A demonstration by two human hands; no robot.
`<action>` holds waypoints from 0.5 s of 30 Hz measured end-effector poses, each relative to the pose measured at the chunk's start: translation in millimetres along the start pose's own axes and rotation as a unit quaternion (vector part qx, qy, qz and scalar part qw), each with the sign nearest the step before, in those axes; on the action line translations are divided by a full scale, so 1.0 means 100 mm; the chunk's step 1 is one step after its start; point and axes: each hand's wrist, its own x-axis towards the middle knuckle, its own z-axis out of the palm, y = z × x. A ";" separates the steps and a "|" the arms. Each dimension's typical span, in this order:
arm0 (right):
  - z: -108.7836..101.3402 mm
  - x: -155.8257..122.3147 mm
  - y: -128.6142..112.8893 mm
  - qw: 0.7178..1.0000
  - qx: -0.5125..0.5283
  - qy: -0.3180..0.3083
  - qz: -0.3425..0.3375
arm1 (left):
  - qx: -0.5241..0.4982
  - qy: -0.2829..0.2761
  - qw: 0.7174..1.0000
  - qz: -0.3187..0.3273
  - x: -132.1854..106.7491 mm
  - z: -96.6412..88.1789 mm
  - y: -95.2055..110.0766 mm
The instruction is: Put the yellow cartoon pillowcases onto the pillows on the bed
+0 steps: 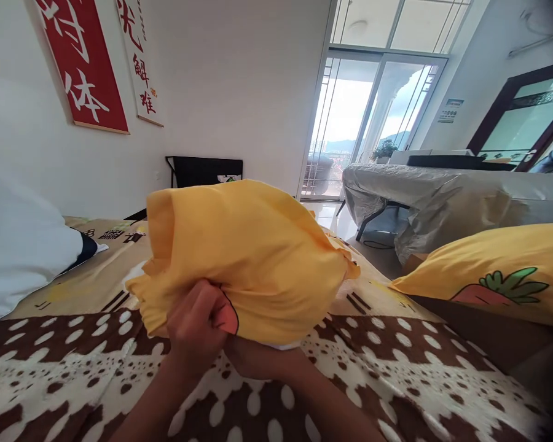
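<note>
A puffed, creased yellow pillowcase with part of a carrot print sits in front of me on the patterned blanket. My left hand is closed on a gathered fold of its near side, next to the orange print. Low at the near edge, my right hand touches the pillowcase from below. Its fingers are hidden behind the cloth and my left hand. A thin strip of white shows along the bottom edge, beside my right wrist.
Another yellow pillow with a carrot print lies at the right. A white pillow or cushion is at the left. Beyond stand a black chair back and a plastic-covered table, with sliding glass doors behind.
</note>
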 end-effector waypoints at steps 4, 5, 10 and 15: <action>-0.27 0.00 -0.06 0.983 0.143 -0.113 -0.019 | 0.014 -0.006 0.996 -0.091 0.03 0.13 -0.35; -0.32 0.00 -0.05 0.971 0.182 -0.151 -0.027 | 0.018 0.005 0.993 -0.117 0.04 0.12 -0.42; -0.29 -0.09 0.26 0.936 0.221 -0.275 0.011 | 0.002 0.050 0.968 -0.246 0.08 -0.03 -0.82; -0.02 -0.17 0.76 0.970 0.149 -0.139 0.136 | -0.016 0.041 0.955 -0.293 0.04 -0.12 -1.15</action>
